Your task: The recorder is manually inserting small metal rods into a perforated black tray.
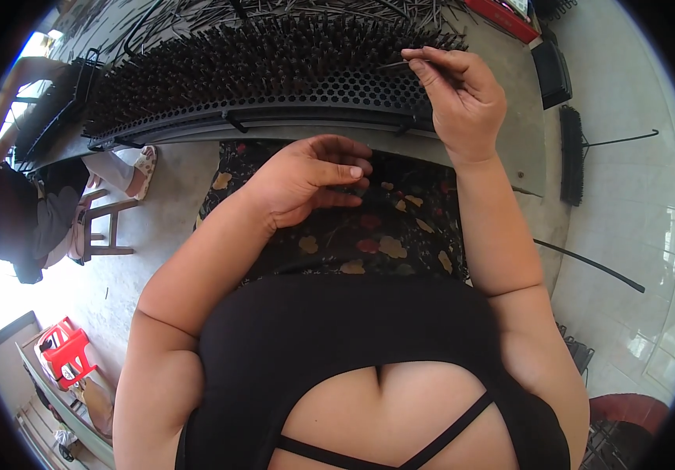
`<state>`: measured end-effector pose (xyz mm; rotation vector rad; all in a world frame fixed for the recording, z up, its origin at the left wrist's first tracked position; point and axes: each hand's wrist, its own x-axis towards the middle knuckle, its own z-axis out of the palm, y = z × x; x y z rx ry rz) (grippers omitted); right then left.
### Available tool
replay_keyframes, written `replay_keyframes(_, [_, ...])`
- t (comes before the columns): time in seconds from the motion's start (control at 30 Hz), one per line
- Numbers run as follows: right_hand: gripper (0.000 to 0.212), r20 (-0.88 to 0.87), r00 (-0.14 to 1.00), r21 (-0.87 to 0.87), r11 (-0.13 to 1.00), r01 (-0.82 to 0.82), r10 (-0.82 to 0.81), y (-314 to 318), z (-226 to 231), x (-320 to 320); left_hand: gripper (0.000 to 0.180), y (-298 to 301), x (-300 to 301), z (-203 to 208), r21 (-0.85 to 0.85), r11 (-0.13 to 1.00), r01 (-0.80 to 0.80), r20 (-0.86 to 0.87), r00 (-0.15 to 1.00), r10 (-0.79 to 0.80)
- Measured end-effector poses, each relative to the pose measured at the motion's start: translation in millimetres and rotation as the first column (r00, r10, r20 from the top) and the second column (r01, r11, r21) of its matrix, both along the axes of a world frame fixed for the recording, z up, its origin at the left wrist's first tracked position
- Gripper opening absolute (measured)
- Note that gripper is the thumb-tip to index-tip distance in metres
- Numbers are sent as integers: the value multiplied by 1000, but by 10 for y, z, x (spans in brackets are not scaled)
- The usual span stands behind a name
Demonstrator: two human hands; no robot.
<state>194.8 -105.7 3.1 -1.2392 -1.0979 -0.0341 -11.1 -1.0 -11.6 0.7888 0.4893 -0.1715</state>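
Thin rod pinched at the rack's right end

Your right hand (466, 102) is closed at the fingertips, thumb against forefinger, on a thin rod (392, 65) pointing left over the perforated rack (353, 95). Dark upright pieces (251, 66) crowd the rack; bare holes show near your right hand. Your left hand (302, 176) is loosely curled, thumb apart from the fingers, above the floral cloth (384, 235) on your lap. Loose strips (376, 9) lie heaped behind the rack. Left: a co-worker beside a wooden stool (110, 251).

Upr ctr: dense upright dark rods (267, 66) on perforated rack (345, 95) block low passes; R hand (472, 102) fills rt end; room btwn it & L hand (306, 178), above floral cloth (400, 227), mid frame
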Motion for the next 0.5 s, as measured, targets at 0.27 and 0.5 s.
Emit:
replay_keyframes(0.27, [11,-68,997,-44,998,41,-44,25,46,76,40,15,-6,-18,19,1000,-11,-15,1000,11])
replay_keyframes(0.5, [15,253,967,-220,971,89,-32,136,111,61,38,-1,-11,-34,32,999,-5,-34,999,6])
